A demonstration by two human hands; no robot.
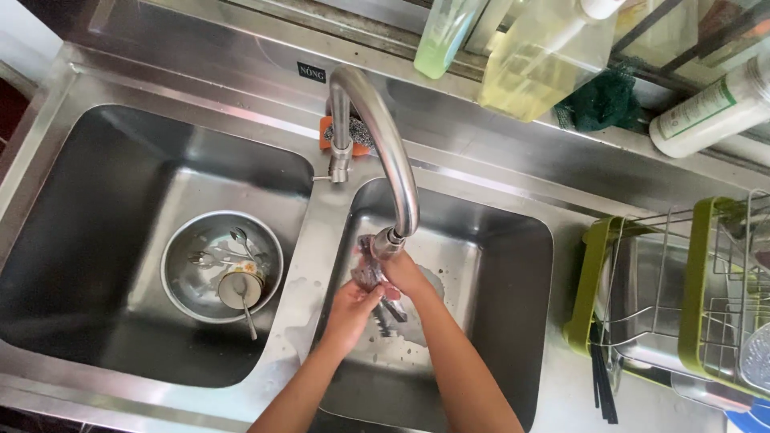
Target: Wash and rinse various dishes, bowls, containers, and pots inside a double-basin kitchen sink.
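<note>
Both my hands are in the right sink basin (513, 321), under the spout of the steel tap (385, 136). My left hand (351, 314) and my right hand (405, 274) together grip a bundle of metal cutlery (370, 273) with dark handles (389, 317) that point down toward the basin floor. Water and foam lie on the basin floor around them. Which pieces of cutlery they are cannot be made out.
The left basin holds a steel bowl (184, 240) with spoons and a small cup (239, 287). A green-framed wire drying rack (690, 297) stands at the right, dark chopsticks (603, 385) beside it. Soap bottles (545, 56), a scourer (359, 128) and a green net (601, 100) line the back ledge.
</note>
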